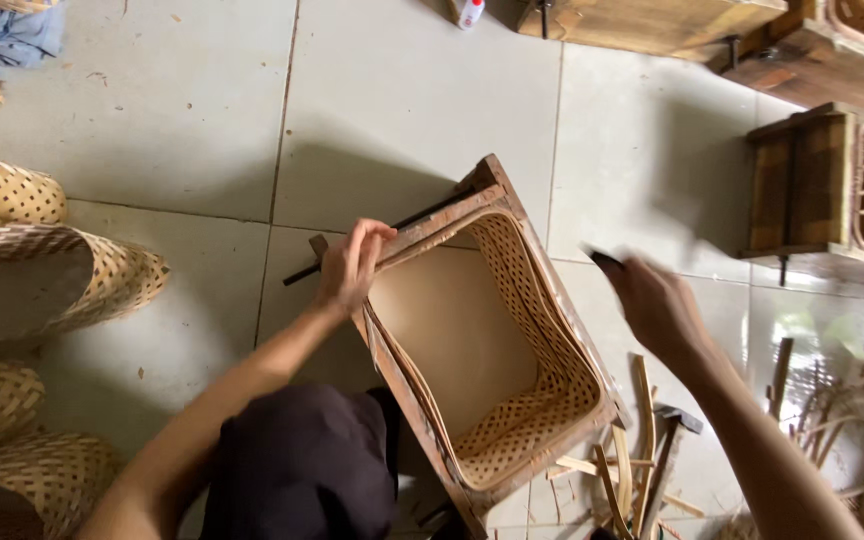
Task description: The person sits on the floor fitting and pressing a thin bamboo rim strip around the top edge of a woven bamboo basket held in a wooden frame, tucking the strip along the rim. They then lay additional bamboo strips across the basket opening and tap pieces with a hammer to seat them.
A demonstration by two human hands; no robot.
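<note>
You are in a basket-weaving workshop, working low on a pale tiled floor (pixel 182 110). Under your fingers stands a woven basket (pixel 527 400) clamped in a wooden mould frame (pixel 422 400). Well off to their left, finished woven baskets (pixel 62 275) are stacked. Beyond and to the right stand more wooden moulds (pixel 812 180). Just right of your fingers lie cane offcuts (pixel 617 475) and a hammer (pixel 667 440).

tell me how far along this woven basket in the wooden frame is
Done: the basket walls are woven and sit inside the wooden frame. In hand: left hand grips the rim; right hand holds a blurred dark tool. Left: loose strips and a hammer lie unused.
</note>
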